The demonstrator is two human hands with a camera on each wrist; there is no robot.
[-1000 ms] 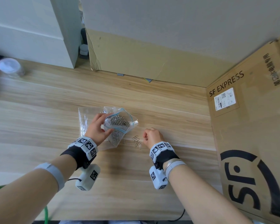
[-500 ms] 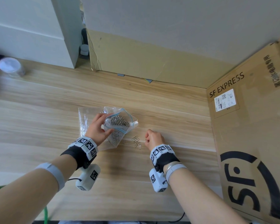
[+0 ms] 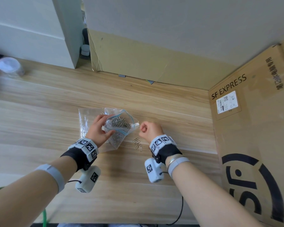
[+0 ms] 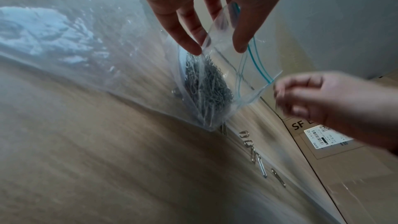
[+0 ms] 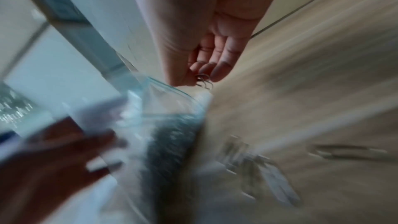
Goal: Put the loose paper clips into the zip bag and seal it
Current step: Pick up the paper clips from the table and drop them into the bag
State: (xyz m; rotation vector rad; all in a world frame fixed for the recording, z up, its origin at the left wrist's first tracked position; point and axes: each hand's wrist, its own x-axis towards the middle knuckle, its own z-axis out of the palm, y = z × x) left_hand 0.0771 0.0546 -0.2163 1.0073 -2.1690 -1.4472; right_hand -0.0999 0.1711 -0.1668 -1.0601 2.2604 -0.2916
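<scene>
A clear zip bag with a blue seal strip stands on the wooden table, its mouth open and a heap of metal paper clips inside. My left hand pinches the bag's near lip between thumb and fingers. My right hand hovers just right of the bag mouth, fingers curled, pinching a few paper clips. Several loose paper clips lie on the table below the bag, between my wrists.
A second flat clear bag lies under and left of the zip bag. A large SF EXPRESS cardboard box stands along the right side. Cardboard leans on the back wall. A capped jar sits far left.
My right hand has lifted off the table with clips and moved up-left toward the bag mouth. The left hand and bag have stayed put.
</scene>
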